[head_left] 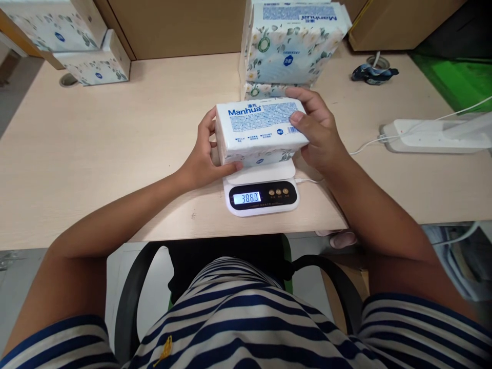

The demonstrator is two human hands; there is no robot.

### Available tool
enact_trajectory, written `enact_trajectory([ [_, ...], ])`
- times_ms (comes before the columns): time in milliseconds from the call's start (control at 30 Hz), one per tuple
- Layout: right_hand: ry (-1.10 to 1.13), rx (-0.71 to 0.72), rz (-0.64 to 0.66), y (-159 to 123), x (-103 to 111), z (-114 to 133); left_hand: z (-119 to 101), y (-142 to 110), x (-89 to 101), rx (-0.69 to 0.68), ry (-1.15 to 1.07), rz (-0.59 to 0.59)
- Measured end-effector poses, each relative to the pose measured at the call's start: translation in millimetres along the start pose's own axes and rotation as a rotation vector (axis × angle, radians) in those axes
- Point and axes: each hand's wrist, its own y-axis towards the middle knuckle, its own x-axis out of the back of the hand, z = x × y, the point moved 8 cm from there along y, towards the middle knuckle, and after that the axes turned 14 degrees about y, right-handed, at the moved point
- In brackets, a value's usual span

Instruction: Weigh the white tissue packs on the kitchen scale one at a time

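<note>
A white tissue pack (258, 128) printed "Manhua" rests on a small white digital scale (263, 195), whose lit display reads 386.3. My left hand (203, 156) grips the pack's left end, thumb under its front edge. My right hand (317, 128) wraps the right end, fingers over the top. Both hands are closed on the pack.
A stack of more tissue packs (290, 46) stands just behind the scale. Two other packs (73, 41) lie at the back left. A white power strip (434, 136) with cables sits at the right, a dark crumpled item (372, 73) behind it. Cardboard boxes (172, 25) line the back.
</note>
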Motion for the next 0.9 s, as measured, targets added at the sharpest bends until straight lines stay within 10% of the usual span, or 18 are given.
enact_trajectory([
  [900,-0.054,0.001,0.041,-3.2,-3.7,4.2,-2.2,0.9,0.0,0.006,-0.016,-0.02],
])
